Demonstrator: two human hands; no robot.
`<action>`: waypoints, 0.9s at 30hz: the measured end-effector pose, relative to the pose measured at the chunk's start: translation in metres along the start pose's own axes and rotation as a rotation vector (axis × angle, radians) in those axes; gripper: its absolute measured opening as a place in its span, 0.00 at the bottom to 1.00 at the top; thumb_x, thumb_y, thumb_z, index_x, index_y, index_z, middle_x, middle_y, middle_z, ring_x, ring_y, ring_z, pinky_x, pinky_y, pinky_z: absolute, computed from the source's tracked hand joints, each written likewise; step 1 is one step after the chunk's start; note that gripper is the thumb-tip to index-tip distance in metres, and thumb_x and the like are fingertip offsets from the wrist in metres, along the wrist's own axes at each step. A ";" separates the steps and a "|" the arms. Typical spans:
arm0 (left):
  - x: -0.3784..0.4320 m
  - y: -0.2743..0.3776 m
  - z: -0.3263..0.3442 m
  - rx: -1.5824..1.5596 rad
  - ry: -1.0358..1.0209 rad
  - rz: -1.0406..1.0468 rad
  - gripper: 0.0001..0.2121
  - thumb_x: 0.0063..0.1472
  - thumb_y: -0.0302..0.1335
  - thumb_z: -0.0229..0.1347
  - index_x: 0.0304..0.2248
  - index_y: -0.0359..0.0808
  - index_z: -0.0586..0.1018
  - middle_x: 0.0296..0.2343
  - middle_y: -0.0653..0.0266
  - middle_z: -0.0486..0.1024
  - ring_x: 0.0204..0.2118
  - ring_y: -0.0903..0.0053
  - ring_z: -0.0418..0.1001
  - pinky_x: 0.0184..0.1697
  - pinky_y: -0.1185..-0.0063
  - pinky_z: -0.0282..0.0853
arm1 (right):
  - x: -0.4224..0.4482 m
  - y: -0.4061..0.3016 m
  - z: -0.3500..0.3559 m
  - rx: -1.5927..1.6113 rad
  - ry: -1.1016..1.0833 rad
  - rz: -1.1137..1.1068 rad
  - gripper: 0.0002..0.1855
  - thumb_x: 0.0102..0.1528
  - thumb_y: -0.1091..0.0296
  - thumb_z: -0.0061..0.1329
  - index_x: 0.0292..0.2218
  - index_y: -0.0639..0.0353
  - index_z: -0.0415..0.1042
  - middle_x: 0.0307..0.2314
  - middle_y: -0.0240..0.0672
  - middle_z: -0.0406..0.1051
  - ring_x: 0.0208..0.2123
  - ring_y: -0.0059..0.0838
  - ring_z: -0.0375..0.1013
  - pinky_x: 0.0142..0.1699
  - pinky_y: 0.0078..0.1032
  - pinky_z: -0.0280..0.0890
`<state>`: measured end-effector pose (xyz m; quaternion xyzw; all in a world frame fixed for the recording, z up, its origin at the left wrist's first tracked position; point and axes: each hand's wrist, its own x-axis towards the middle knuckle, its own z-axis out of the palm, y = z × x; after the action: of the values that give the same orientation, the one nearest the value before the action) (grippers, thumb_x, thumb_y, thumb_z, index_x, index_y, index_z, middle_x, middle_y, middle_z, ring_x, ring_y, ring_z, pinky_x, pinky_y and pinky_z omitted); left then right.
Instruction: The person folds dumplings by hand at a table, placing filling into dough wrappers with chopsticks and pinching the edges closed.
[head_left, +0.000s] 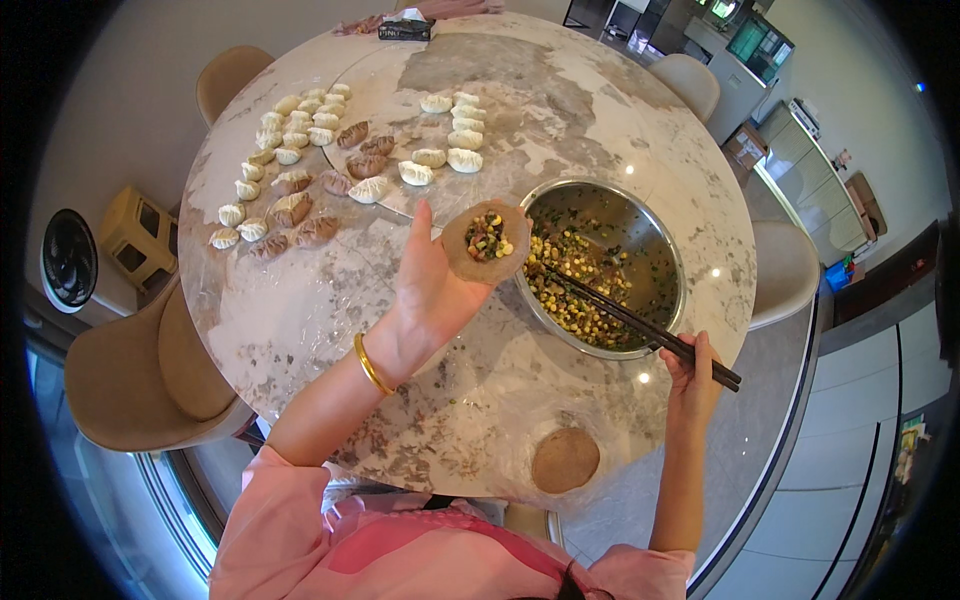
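On the palm and fingers of my left hand (442, 274) lies a flat brown dumpling wrapper (459, 262), with a small heap of chopped filling (489, 236) at its middle. My right hand (694, 371) grips dark chopsticks (622, 311), whose tips reach into the filling in a steel bowl (677, 247). That filling (574, 292) has yellow corn kernels and green bits. Nearer my body, a brown wrapper (566, 460) rests on clear plastic. Beyond my left hand stand several pleated dumplings, white ones (465, 160) and brown ones (317, 232).
The round marble-patterned table (352, 277) fills the middle. A tissue box (406, 30) and a pink cloth (457, 9) are at its far edge. Chairs (780, 274) surround it; a beige stool (139, 236) and a black fan (69, 259) stand at the left.
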<state>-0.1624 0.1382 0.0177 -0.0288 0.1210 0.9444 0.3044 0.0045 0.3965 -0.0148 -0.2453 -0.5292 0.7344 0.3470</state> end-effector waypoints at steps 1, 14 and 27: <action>0.000 -0.001 0.001 -0.004 0.007 0.001 0.36 0.66 0.52 0.27 0.54 0.22 0.58 0.53 0.44 0.60 0.57 0.59 0.58 0.62 0.66 0.52 | -0.001 0.000 -0.001 0.000 -0.001 -0.003 0.14 0.59 0.64 0.46 0.31 0.70 0.70 0.25 0.42 0.73 0.21 0.30 0.75 0.28 0.21 0.75; 0.000 -0.007 0.004 -0.021 0.047 -0.010 0.35 0.65 0.54 0.25 0.50 0.28 0.63 0.48 0.52 0.64 0.53 0.64 0.61 0.61 0.67 0.54 | -0.006 -0.029 -0.020 0.091 0.098 -0.149 0.14 0.59 0.63 0.47 0.32 0.67 0.71 0.25 0.39 0.73 0.21 0.25 0.73 0.27 0.17 0.72; -0.006 -0.028 0.011 0.040 -0.061 -0.051 0.34 0.66 0.53 0.23 0.56 0.30 0.56 0.53 0.51 0.60 0.57 0.61 0.57 0.63 0.61 0.48 | -0.044 -0.081 0.012 -0.433 -0.397 -0.812 0.23 0.57 0.51 0.48 0.28 0.68 0.70 0.21 0.42 0.70 0.17 0.30 0.72 0.21 0.20 0.67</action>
<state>-0.1412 0.1600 0.0231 0.0031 0.1298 0.9341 0.3326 0.0441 0.3720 0.0655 0.0586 -0.7780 0.4460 0.4386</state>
